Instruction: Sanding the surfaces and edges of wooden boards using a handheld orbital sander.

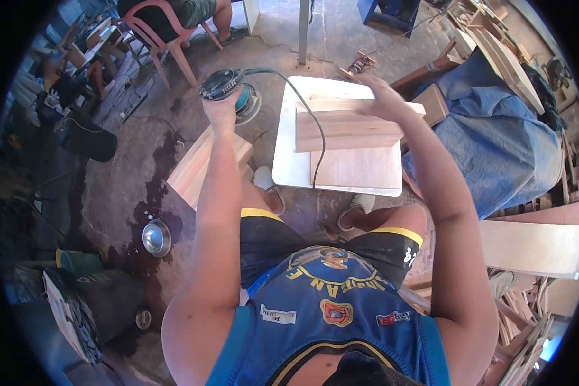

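Note:
My left hand [222, 111] grips a teal and black orbital sander [227, 89], held up left of a low white table [289, 169]. Its dark cord hangs in a loop across the table and the wood. On the table a pale wooden block or box-like piece [347, 128] stands over a flat wooden panel [357, 169]. My right hand [386, 99], slightly blurred, is at the right end of the upper piece, fingers apart; whether it touches the wood cannot be told. Another striped wooden piece [188, 178] leans beside my left leg, partly hidden by my forearm.
A metal bowl [157, 238] lies on the stained floor at left. A person sits on a pink plastic chair [173, 43] ahead; others are at far left. A blue tarp [492, 130] covers things at right, near stacked boards [530, 246]. A metal post [303, 34] stands beyond the table.

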`<move>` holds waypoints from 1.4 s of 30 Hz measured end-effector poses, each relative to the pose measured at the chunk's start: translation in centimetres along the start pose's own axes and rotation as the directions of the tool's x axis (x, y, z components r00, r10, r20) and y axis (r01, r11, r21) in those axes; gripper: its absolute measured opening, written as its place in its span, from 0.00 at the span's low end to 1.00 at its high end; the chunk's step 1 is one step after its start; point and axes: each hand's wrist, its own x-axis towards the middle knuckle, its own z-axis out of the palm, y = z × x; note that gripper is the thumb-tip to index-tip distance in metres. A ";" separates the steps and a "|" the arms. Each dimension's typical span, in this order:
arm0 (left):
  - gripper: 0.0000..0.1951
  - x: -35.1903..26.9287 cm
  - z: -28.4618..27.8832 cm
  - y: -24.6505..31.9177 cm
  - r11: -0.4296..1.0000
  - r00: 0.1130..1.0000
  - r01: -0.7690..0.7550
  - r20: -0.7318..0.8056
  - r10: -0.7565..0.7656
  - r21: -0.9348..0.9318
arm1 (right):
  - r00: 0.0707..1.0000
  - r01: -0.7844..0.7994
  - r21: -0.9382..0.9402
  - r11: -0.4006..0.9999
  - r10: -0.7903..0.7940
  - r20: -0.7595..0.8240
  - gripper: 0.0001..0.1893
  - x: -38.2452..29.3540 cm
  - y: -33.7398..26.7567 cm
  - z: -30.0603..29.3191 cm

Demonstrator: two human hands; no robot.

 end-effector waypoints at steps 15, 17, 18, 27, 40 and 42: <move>0.26 -0.7 -0.4 -3.9 0.987 0.959 0.115 0.246 -0.141 0.116 | 0.934 -0.356 -0.382 0.853 0.324 -0.148 0.24 -18.3 7.1 -6.9; 0.28 -1.6 1.8 -5.0 0.984 0.952 0.132 0.260 -0.160 0.121 | 0.890 -0.456 -0.380 0.804 0.402 -0.217 0.23 -21.4 6.9 -9.4; 0.29 -2.7 4.0 -5.0 0.983 0.942 0.150 0.288 -0.174 0.102 | 0.831 -0.556 -0.378 0.740 0.476 -0.289 0.22 -23.5 6.7 -10.5; 0.34 -13.0 18.0 -9.1 0.956 0.803 0.254 0.519 -0.293 0.146 | 0.348 -0.907 -0.082 0.412 0.627 -0.697 0.24 -37.1 4.4 -12.5; 0.39 -16.7 21.1 -13.2 0.942 0.720 0.310 0.614 -0.323 0.133 | 0.118 -0.830 0.249 0.499 0.594 -0.796 0.28 -42.6 2.5 -12.5; 0.41 -16.5 21.2 -13.4 0.942 0.705 0.291 0.628 -0.330 0.168 | 0.061 -0.801 0.348 0.487 0.645 -0.761 0.28 -41.4 2.7 -12.4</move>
